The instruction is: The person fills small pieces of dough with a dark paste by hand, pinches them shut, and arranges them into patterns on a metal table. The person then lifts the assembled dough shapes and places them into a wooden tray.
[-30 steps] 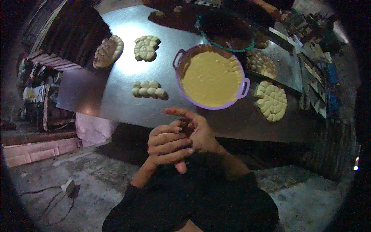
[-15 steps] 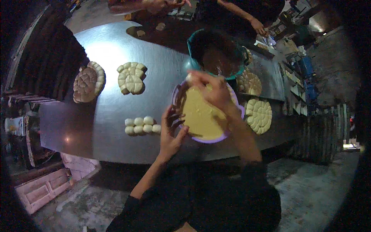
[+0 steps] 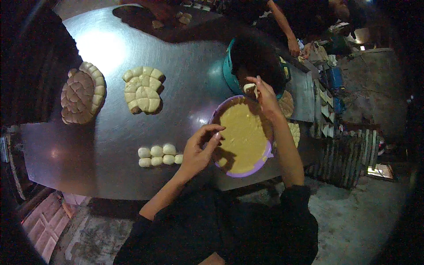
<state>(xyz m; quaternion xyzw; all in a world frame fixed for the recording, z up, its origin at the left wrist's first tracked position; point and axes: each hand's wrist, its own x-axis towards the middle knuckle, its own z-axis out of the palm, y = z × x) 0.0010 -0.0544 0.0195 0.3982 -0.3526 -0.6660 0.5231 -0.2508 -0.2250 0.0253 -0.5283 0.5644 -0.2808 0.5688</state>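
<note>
A round purple bowl (image 3: 268, 151) of thick yellow mixture (image 3: 240, 132) stands before me, tilted in view. My left hand (image 3: 198, 152) is at its left rim, thumb and fingers bent and a little apart, with nothing visible between them. Above the far rim, my right hand (image 3: 267, 97) pinches a small white dough piece (image 3: 250, 88) between thumb and fingers. Two rows of round white dough balls (image 3: 157, 156) lie left of my left hand. Farther back sit a pale shaped dough piece (image 3: 143, 90) and a brown-and-pale one (image 3: 79, 97).
A large teal basin (image 3: 228, 73), dark inside, stands just beyond the bowl on the metal table (image 3: 185, 66). More shaped dough (image 3: 293, 132) is partly hidden behind my right forearm. A co-worker's arm (image 3: 285, 31) reaches in at the far right. Corrugated sheet (image 3: 344, 157) borders the right side.
My right hand has moved right and away from over the mixture, carrying the dough piece. My left hand's fingers have drawn closer together at the rim. The whole view has shifted.
</note>
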